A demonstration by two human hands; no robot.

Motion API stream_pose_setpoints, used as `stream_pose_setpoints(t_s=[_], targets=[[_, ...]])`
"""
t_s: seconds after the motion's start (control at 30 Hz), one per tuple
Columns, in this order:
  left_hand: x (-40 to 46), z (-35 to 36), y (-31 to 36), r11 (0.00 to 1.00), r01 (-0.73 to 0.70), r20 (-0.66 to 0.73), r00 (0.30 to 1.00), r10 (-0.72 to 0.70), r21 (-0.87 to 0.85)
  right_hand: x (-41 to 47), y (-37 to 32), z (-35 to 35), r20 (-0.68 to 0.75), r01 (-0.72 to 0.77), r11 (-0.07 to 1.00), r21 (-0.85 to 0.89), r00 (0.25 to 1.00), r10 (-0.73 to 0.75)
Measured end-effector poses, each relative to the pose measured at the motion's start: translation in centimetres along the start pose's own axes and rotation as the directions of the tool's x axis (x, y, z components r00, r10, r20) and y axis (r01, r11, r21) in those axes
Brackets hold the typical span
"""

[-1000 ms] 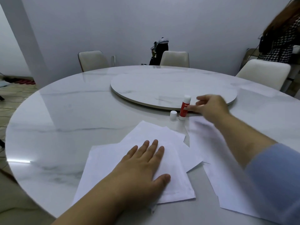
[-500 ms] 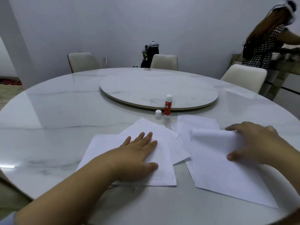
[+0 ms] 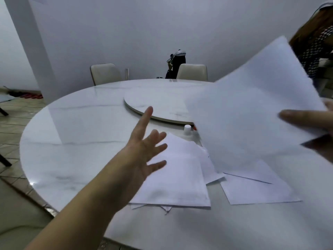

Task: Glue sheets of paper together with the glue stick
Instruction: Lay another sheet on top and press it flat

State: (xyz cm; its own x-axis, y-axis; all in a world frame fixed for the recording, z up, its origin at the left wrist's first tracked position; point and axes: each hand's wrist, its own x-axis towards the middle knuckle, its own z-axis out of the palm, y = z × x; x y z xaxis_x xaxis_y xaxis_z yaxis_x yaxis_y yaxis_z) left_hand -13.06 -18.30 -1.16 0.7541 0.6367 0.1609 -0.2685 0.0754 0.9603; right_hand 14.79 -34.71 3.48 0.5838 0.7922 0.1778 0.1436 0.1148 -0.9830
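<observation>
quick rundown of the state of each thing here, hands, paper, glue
left hand: open, fingers spread, raised above the paper pile
right hand: pinches the lifted sheet at its right edge
lifted sheet: in the air, tilted, blurred
paper pile: flat on the table, overlapping
right sheet: flat on the table
glue cap: off, standing upright
glue stick: mostly hidden behind the lifted sheet

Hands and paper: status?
Right hand pinches raised sheet. Left hand open, spread above stack. Raised sheet hides most of glue stick; cap off, on table.
</observation>
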Motion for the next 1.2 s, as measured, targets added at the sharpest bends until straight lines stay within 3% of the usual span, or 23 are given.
stream_pose_setpoints(t_s=[0.1, 0.2, 0.33, 0.47, 0.6, 0.8, 1.2], targets=[[-0.2, 1.3, -0.1, 0.998, -0.035, 0.06, 0.998, 0.032, 0.052, -1.5, -0.6, 6.6, 0.041, -0.003, 0.991, 0.133, 0.999, -0.003], [0.0, 0.1, 0.3, 0.994, -0.09, -0.161, 0.982, 0.1, 0.065, -2.0, 0.2, 10.0, 0.067, -0.013, 0.983, 0.181, 0.998, 0.001], [0.0, -3.4, 1.5, 0.948, 0.092, -0.25, 0.968, -0.013, 0.306, -1.4, 1.7, 10.4, 0.024, -0.03, 0.972, 0.234, 0.999, 0.025], [-0.1, -6.3, 0.1, 0.843, 0.227, -0.336, 0.94, -0.059, 0.488, -1.3, 4.7, 10.5, 0.077, -0.112, 0.994, -0.006, 0.991, 0.112], [-0.6, -7.5, -1.6, 0.748, 0.263, -0.373, 0.928, -0.022, 0.61, -1.4, 7.3, 11.3, 0.029, -0.077, 0.945, -0.319, 0.995, 0.091], [-1.1, -8.3, -2.2, 0.598, 0.281, -0.403, 0.912, 0.076, 0.751, -1.3, 8.7, 12.1, 0.061, -0.045, 0.898, -0.438, 0.995, 0.079], [-1.8, -9.1, -2.5, 0.506, 0.256, -0.353, 0.93, 0.105, 0.824, -0.9, 9.7, 12.2, 0.113, 0.051, 0.839, -0.542, 0.993, 0.012]])
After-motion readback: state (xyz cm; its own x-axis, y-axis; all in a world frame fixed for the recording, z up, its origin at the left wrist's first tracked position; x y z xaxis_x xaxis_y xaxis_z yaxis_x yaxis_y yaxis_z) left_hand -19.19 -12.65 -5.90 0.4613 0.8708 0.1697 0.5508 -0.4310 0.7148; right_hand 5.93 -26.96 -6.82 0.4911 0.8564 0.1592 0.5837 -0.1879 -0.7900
